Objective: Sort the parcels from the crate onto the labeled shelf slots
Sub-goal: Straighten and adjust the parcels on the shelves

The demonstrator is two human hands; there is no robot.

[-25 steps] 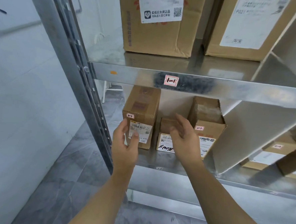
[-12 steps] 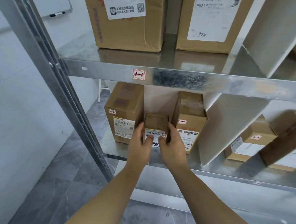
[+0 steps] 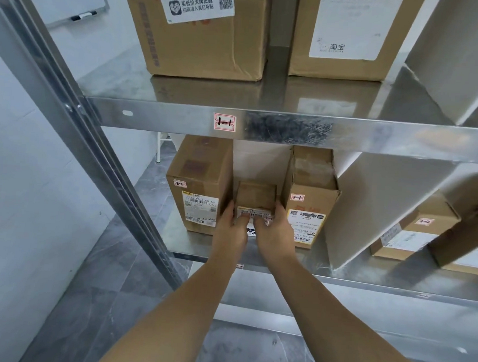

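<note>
Plainly the left hand and right hand pinched the small parcel from either side, thumbs on its label. It sat on the lower shelf, wedged between the left tall parcel and the right tall parcel. Pushed unevenly, it could jam askew or shove a neighbour back.

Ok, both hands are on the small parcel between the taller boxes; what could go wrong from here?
The small parcel sits in a tight gap, so the left hand and right hand may be squeezed against the left tall box or right tall box, or nudge them askew.
Its label is partly covered by the hands, so a mismatch with their 2-1 tags could go unnoticed.
</note>
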